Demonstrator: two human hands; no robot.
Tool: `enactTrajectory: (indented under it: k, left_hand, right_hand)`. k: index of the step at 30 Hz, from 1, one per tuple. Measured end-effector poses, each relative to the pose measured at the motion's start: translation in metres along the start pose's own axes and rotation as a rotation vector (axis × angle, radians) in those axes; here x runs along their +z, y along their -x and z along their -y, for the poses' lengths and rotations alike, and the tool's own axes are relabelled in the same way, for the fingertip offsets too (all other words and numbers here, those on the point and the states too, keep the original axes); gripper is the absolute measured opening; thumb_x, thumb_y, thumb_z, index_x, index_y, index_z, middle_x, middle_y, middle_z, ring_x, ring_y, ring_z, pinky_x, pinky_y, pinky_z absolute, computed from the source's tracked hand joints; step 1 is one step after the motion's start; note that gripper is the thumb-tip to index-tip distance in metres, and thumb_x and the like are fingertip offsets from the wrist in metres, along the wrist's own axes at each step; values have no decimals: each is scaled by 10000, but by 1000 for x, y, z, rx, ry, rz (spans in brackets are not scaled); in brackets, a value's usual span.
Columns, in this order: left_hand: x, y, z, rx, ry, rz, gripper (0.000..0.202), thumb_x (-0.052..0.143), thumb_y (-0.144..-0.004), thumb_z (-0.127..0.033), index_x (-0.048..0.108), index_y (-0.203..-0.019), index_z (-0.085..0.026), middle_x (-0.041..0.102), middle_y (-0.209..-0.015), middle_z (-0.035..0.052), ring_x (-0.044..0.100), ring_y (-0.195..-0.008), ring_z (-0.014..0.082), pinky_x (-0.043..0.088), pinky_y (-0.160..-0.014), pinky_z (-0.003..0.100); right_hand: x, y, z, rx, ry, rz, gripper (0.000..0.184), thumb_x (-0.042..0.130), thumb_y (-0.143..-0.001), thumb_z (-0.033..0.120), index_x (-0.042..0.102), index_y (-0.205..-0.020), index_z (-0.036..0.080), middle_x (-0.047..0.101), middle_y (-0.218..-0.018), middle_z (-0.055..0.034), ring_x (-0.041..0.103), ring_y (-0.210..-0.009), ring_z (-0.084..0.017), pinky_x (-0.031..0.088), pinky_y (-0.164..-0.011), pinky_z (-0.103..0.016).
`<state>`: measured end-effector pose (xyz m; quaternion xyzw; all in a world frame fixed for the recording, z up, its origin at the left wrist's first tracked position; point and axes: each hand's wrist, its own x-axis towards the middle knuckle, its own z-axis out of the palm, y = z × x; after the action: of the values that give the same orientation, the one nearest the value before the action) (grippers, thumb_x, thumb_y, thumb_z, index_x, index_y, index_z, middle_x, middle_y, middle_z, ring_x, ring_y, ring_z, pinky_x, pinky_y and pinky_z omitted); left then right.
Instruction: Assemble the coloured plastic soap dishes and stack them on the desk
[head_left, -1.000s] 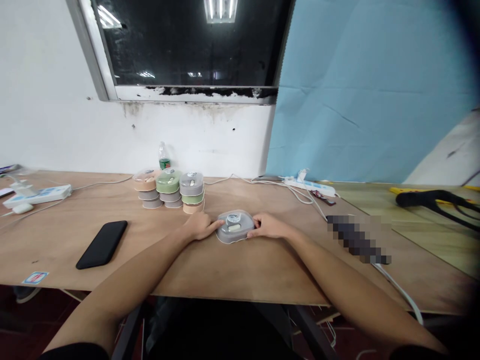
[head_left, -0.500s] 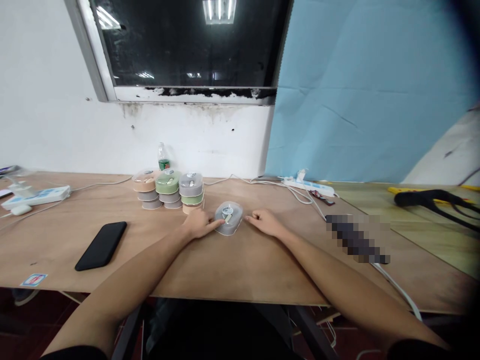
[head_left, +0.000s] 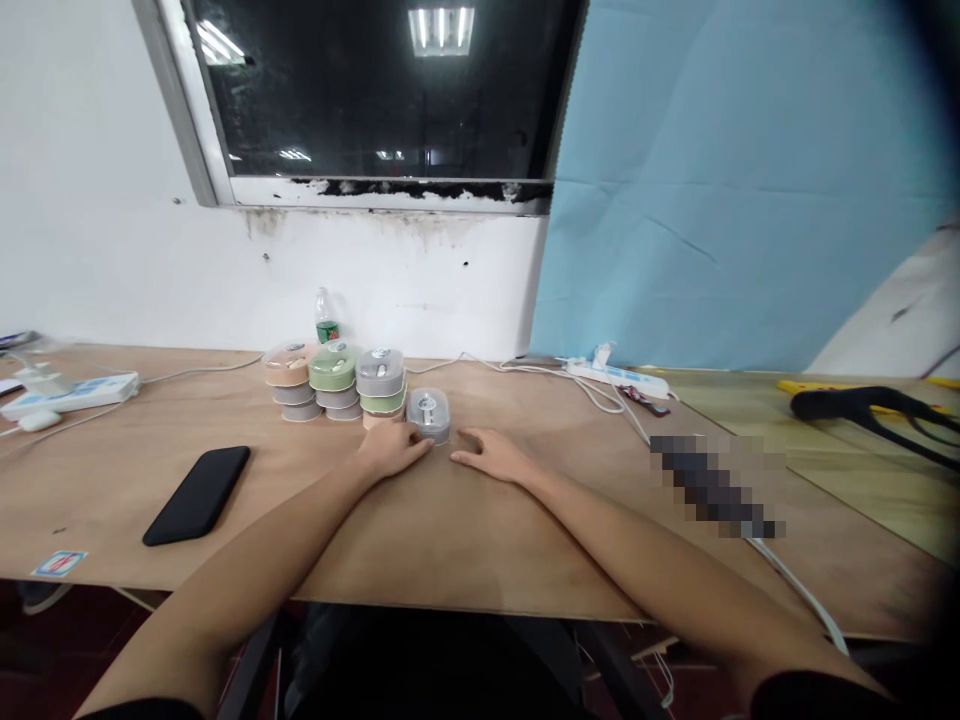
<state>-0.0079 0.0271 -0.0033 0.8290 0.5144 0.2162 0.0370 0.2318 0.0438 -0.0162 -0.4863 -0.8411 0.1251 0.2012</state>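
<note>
A small grey box with a clear lid [head_left: 428,412] stands on the table, close beside the right end of the stacked boxes. Just in front of it on the left is my left hand [head_left: 391,448], its thumb stretched out near the box's front edge; I cannot tell whether it touches. My right hand [head_left: 493,455] rests at the box's right front, thumb and fingers apart, with a small gap to the box. Three stacks of similar boxes stand to the left, topped by an orange box [head_left: 288,364], a green box [head_left: 332,366] and another grey box [head_left: 379,371].
Behind the stacks is a plastic bottle [head_left: 324,316]. A black phone [head_left: 198,496] lies at left. Power strips sit at the left [head_left: 82,394] and the back right [head_left: 622,378], with white cables along the wall. A blurred dark object [head_left: 712,487] lies at right.
The single grey box has moved left and back, against the stacks, and turned more upright to my view. My right hand has followed leftward, its fingers now more extended. My left hand has shifted slightly.
</note>
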Motion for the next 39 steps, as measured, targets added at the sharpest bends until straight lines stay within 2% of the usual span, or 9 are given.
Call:
enactTrajectory:
  k: [4,9,14,17,22,30,39]
  left_hand:
    - [3,-1,6,-62,3,0,438,445,-837,-579,674,-786,-209,685,-837,61,620,-782,213,419,-631,288]
    - [2,-1,9,-5,27,44,425,473,-821,-581,670,-864,-207,687,-889,68,624,-835,229,442,-690,305]
    - [-3,1,8,38,9,112,437,460,-825,-579,657,-943,-207,686,-944,77,622,-874,245,443,-693,315]
    - [-4,1,8,47,-3,138,464,453,-826,-585,654,-999,-205,685,-973,85,621,-881,251,446,-696,317]
    - [-5,1,8,59,1,161,490,458,-822,-591,647,-1050,-200,686,-972,88,623,-865,248,451,-697,314]
    - [-8,1,7,40,-23,215,545,420,-827,-617,622,-1117,-202,672,-1045,87,608,-955,268,462,-774,336]
    - [-9,1,7,49,-26,216,541,419,-828,-614,616,-1116,-201,677,-1029,81,618,-933,257,466,-748,327]
  right_hand:
    - [7,-14,9,-65,29,3,525,563,-791,571,620,-1170,212,650,-1136,-106,599,-1015,-288,442,-843,-366]
    - [12,-27,14,-51,33,-37,358,565,-822,452,652,-1058,197,684,-985,-85,617,-885,-243,437,-753,-322]
    - [8,-20,0,-119,41,3,367,564,-809,492,664,-1049,235,661,-787,-35,586,-725,-184,393,-657,-276]
    - [7,-16,-6,-123,33,10,358,562,-810,490,675,-1033,234,635,-732,-23,554,-663,-159,364,-615,-261]
    - [6,-16,-5,-119,19,20,355,565,-809,478,677,-1039,231,618,-709,-16,529,-635,-142,332,-576,-246]
    - [5,-16,-4,-126,33,20,350,554,-826,463,671,-1055,225,632,-746,-20,529,-645,-134,327,-598,-240]
    - [7,-16,-7,-133,29,11,338,555,-828,459,671,-1049,231,621,-723,-11,522,-629,-129,318,-576,-237]
